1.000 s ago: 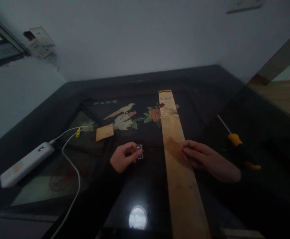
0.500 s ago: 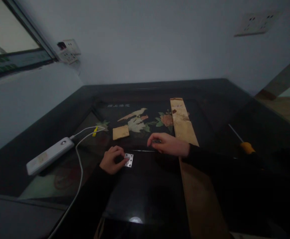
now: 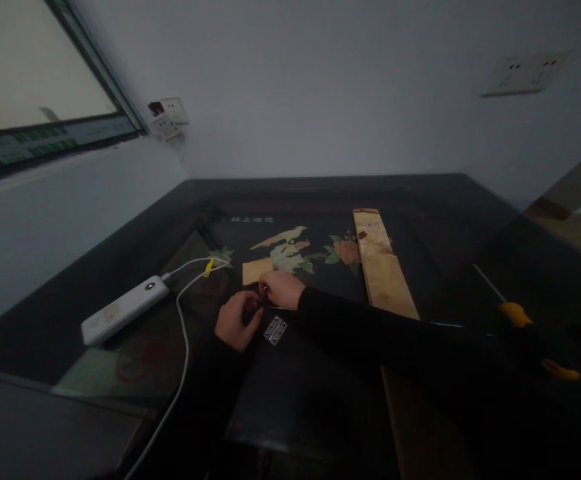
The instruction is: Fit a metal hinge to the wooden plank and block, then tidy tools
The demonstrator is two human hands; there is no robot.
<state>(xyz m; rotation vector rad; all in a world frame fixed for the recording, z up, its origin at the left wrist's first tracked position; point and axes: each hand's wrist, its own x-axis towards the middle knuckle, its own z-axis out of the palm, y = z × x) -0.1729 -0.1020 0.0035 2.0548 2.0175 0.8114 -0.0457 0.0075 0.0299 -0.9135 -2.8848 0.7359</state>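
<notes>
A small metal hinge (image 3: pixel 275 330) with several screw holes lies unfolded on the dark tabletop, just right of my left hand (image 3: pixel 238 321). That hand rests near the table with curved fingers and the thumb apart, and I see nothing held in it. My right hand (image 3: pixel 284 289) is closed, its fingertips close to the left fingers. A small glint shows at its fingers, too small to name. Behind the right hand sits a small square wooden piece (image 3: pixel 255 271), partly covered by it.
A long wooden board (image 3: pixel 390 283) runs front to back under my right sleeve. To the right lies a yellow-and-black screwdriver (image 3: pixel 515 315). A white power bank (image 3: pixel 123 308) with a white cable (image 3: pixel 183 333) lies on the left. The wall (image 3: pixel 320 87) stands behind the table.
My right hand has moved left, up to my left hand. My left hand has let go of the hinge, which now lies turned on the table. The camera view has shifted slightly.
</notes>
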